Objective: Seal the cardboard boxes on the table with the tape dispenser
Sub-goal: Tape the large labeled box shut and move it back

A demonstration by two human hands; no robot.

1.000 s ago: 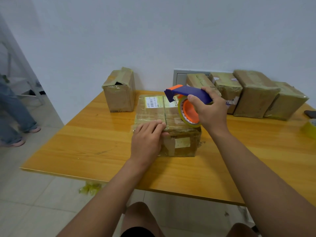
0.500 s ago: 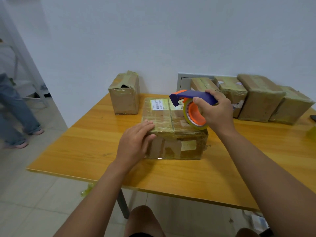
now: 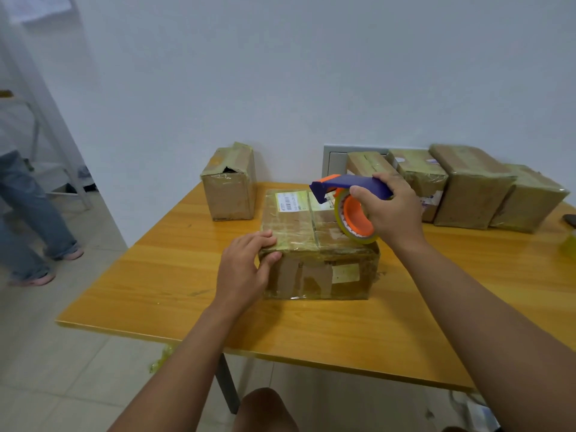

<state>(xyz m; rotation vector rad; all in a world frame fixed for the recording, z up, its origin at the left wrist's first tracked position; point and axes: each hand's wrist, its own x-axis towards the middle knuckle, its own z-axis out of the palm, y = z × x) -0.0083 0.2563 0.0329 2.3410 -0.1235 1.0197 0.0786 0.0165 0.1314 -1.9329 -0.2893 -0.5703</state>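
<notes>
A taped cardboard box [image 3: 314, 244] with a white label sits in the middle of the wooden table [image 3: 156, 291]. My left hand [image 3: 246, 269] holds its near left corner, fingers on the top edge and thumb on the front face. My right hand [image 3: 389, 210] grips the purple handle of the tape dispenser [image 3: 352, 198]. The orange-hubbed roll of clear tape hangs over the box's top right part, and the dispenser's head points left just above the top.
A smaller box [image 3: 229, 182] with a torn top stands at the back left. Several taped boxes [image 3: 467, 185] line the wall at the back right. A dark object [image 3: 569, 219] lies at the table's right edge. A person's legs [image 3: 28, 219] stand on the floor at left.
My left hand slid from the box's top to its near left corner. The dispenser stayed over the box's right part. The camera shifted, so the scene sits further right and lower.
</notes>
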